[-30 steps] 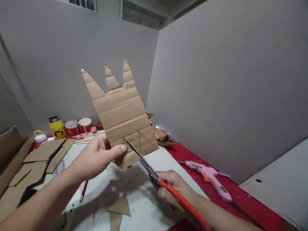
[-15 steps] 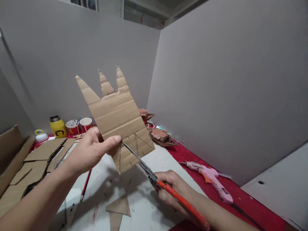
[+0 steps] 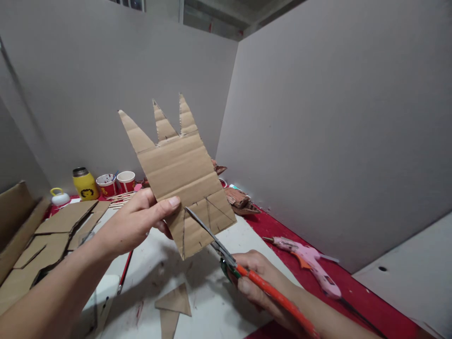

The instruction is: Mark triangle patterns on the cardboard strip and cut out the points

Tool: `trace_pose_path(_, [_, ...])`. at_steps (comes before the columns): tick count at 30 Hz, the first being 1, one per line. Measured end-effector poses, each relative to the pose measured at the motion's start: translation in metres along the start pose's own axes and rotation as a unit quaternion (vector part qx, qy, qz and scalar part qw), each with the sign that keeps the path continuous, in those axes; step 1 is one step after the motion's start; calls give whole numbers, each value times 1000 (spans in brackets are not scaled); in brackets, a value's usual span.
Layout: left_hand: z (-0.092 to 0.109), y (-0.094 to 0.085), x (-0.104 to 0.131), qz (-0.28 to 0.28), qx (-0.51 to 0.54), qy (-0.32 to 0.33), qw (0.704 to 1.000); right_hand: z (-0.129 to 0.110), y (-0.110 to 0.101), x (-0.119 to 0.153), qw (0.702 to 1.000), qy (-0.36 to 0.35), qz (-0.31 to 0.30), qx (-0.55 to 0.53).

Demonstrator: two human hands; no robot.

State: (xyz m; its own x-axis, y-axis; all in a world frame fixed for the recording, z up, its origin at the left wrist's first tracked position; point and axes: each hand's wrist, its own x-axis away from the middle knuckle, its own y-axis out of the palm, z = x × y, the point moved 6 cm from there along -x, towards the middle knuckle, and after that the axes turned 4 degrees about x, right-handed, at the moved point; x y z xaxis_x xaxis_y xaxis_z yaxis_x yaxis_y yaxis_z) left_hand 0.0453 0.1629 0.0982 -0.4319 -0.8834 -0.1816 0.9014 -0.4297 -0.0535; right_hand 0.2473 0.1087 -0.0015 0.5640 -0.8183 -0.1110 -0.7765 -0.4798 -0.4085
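My left hand [image 3: 144, 219] grips a piece of cardboard [image 3: 180, 167] by its lower left side, thumb on the front face. Three pointed spikes rise from the top edge of the piece, and dark pencil lines mark triangles along its lower part. Wrapped in my right hand [image 3: 256, 275] is a pair of scissors [image 3: 228, 256] with orange and green handles. Its upper blade lies over the front of the cardboard, tip near a drawn line close to my left thumb. The other blade is mostly hidden behind the sheet.
Cardboard offcuts [image 3: 174, 301] lie on the white board [image 3: 141, 292] beside a red pencil [image 3: 126, 270]. A pink glue gun [image 3: 312, 263] rests on red cloth at right. More cardboard [image 3: 49, 240], a yellow bottle [image 3: 85, 184] and paper cups [image 3: 126, 182] stand left; a small brown boat model [image 3: 243, 201] sits behind.
Both hands, with the cardboard and scissors, have shifted slightly to the right. The blade stays at about the same place on the cardboard.
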Motion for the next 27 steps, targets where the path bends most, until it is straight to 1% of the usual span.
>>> trace_pose_path(5, [4, -1, -2, -7, -35, 4, 999, 2, 4, 3, 999, 17, -9, -37])
trace_pose_path(10, [6, -1, -3, -27, -61, 15, 998, 3, 4, 5, 999, 18, -2, -49])
trace_pose_path(14, [5, -2, -3, -43, -87, 17, 995, 7, 4, 6, 997, 24, -12, -78])
trace_pose_path(16, [7, -2, -3, -43, -87, 20, 995, 9, 3, 6, 996, 31, -17, -79])
trace_pose_path(21, [16, -1, -2, -29, -117, 43, 992, 5, 4, 7, 998, 24, -57, -26])
trace_pose_path(24, [21, -3, 0, -9, -102, 62, 993, 4, 4, 8, 997, 29, -49, -45])
trace_pose_path(27, [20, -4, 0, -23, -86, 51, 995, 5, 8, 8, 994, 47, -53, -79])
